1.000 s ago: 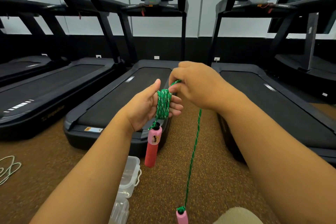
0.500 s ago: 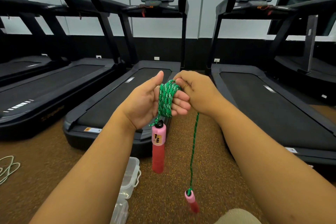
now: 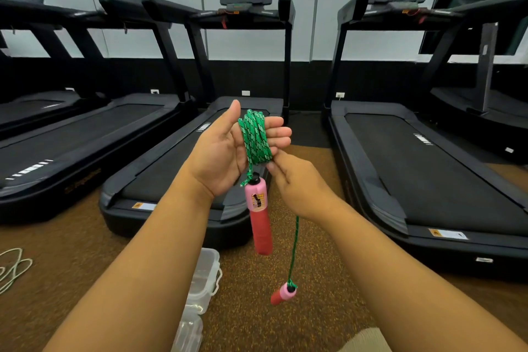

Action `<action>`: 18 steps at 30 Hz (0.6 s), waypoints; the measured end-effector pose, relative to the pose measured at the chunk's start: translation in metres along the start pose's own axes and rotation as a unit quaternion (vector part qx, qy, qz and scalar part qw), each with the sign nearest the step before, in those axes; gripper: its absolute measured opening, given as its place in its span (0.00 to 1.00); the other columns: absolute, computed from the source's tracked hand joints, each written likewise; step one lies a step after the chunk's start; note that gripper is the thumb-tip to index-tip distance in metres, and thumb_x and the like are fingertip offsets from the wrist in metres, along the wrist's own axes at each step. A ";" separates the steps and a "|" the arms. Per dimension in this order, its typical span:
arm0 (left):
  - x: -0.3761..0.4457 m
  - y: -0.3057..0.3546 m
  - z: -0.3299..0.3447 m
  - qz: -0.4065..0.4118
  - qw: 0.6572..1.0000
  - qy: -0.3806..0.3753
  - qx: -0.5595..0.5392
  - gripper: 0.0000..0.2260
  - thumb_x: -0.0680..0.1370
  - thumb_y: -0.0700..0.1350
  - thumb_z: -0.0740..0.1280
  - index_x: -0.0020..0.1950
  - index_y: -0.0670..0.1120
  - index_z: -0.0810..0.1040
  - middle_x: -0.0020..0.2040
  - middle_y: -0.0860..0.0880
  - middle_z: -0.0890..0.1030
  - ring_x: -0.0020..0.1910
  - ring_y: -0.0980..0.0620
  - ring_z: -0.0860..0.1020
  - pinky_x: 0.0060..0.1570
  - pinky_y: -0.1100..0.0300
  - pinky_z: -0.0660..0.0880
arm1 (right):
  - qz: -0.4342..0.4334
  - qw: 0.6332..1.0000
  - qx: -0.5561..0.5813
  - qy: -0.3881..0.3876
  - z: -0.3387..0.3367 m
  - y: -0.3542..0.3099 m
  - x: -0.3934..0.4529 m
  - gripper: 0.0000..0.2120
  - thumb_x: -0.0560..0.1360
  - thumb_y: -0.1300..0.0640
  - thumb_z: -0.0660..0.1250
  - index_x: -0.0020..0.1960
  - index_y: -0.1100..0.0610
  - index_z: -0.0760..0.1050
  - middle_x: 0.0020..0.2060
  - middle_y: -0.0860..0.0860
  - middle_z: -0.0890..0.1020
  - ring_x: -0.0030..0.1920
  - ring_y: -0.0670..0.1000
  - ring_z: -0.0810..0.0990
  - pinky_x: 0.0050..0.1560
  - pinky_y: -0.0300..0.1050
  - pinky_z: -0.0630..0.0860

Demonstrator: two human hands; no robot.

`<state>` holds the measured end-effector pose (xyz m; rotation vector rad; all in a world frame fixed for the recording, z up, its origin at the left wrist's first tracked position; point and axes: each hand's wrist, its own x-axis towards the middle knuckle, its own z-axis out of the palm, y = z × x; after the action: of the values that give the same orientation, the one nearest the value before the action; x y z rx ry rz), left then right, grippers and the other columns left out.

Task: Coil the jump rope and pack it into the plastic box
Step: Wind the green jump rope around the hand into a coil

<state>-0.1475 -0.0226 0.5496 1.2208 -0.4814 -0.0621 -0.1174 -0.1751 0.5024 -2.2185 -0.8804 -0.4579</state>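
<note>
Several turns wound, short tail left to coil

Wound around the straight fingers of the left hand [image 3: 228, 148], thumb up and palm spread: the green jump rope [image 3: 255, 137], one pink handle [image 3: 258, 214] dangling just below that palm. Pinched in the curled fingers of the right hand [image 3: 300, 183], just under the coil: the loose tail, running down to the second handle [image 3: 283, 293] hanging free below. Best done by keeping the tail taut, laying each new turn beside the last rather than across it, and holding the left fingers stiff so nothing slips off. Below the left forearm, on the floor: the plastic box [image 3: 204, 280], partly hidden. Far out to the left, a pale cord [image 3: 13, 268]. Beyond both hands, treadmills [image 3: 171, 168]. Likely nuisance: swinging handles knocking the coil
</note>
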 end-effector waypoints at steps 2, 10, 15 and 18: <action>0.001 0.000 -0.001 0.004 1.000 0.016 0.013 0.33 0.81 0.59 0.44 0.66 0.33 0.71 0.62 0.34 0.77 0.61 0.40 0.77 0.60 0.54 0.75 | -0.006 1.000 -0.015 -0.014 0.002 0.000 -0.005 0.10 0.81 0.53 0.56 0.57 0.56 0.73 0.50 0.54 0.81 0.49 0.55 0.78 0.49 0.53 0.75; 0.004 0.000 -0.013 0.006 0.995 0.078 0.068 0.31 0.81 0.59 0.45 0.66 0.35 0.72 0.61 0.37 0.79 0.62 0.42 0.78 0.63 0.51 0.71 | -0.048 0.988 -0.125 -0.083 -0.001 -0.012 -0.016 0.10 0.81 0.51 0.56 0.50 0.56 0.71 0.43 0.51 0.77 0.42 0.54 0.75 0.44 0.55 0.75; 0.004 -0.003 -0.011 -0.021 0.992 0.079 0.095 0.31 0.81 0.59 0.47 0.65 0.35 0.73 0.60 0.36 0.79 0.60 0.41 0.78 0.61 0.52 0.73 | -0.087 0.976 -0.187 -0.077 -0.018 -0.028 -0.008 0.10 0.81 0.51 0.56 0.48 0.55 0.72 0.40 0.48 0.73 0.41 0.50 0.73 0.41 0.48 0.72; 0.005 -0.003 -0.009 -0.031 0.990 0.080 0.114 0.31 0.81 0.59 0.47 0.64 0.35 0.73 0.59 0.37 0.80 0.59 0.41 0.79 0.60 0.52 0.75 | -0.099 0.974 -0.193 -0.068 -0.026 -0.032 -0.003 0.11 0.80 0.50 0.58 0.47 0.56 0.73 0.40 0.49 0.74 0.40 0.49 0.72 0.38 0.45 0.68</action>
<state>-0.1391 -0.0168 0.5464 1.4530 -0.3163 0.0383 -0.1441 -0.1788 0.5341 -2.5495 -1.1745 -0.6199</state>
